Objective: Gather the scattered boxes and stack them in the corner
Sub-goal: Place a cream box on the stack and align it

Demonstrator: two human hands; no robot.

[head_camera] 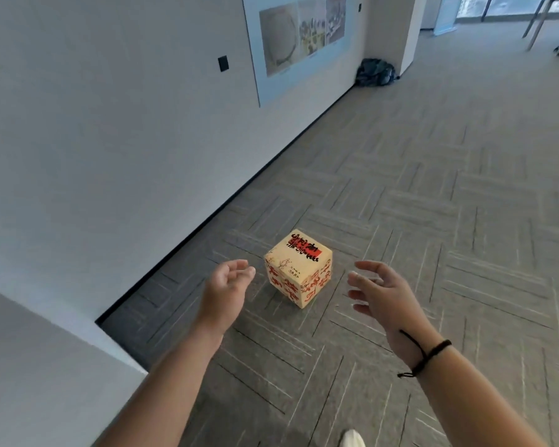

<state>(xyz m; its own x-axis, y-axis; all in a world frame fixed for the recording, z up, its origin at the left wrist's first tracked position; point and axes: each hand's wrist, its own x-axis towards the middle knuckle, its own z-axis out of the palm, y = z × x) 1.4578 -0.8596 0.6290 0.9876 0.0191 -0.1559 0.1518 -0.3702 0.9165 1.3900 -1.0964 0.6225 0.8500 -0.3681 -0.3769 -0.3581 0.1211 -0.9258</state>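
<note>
Both hands out, empty, one to each side of a single box, palms turned inward — reads as the set-up for a two-sided clasp, though that is my judgement, not contact seen

Left hand (227, 285): fingers loosely curled, thumb apart from them, hanging just beside the box's left face; a sliver of floor shows between fingertips and cardboard, so not touching

Box (299, 267): sits between the two hands on the carpet (433, 188), slightly nearer the left one. Roughly cube-shaped, pale tan card, one corner turned toward the wearer so two side faces and the top show. Top carries a red block with black handwritten marks over it; sides are covered in red characters, too blurred to read. Looks closed and square-edged, probably light enough for a bare-hand lift

Right hand (376, 293): fingers spread wide and extended, held a little further from the box than the left, clear gap to the right face. Dark cord bracelet (428, 354) at the wrist

Beyond the left hand runs a white wall (110, 124) with dark skirting; it steps inward behind the left forearm, a possible corner. No other boxes in view, no stack visible
</note>
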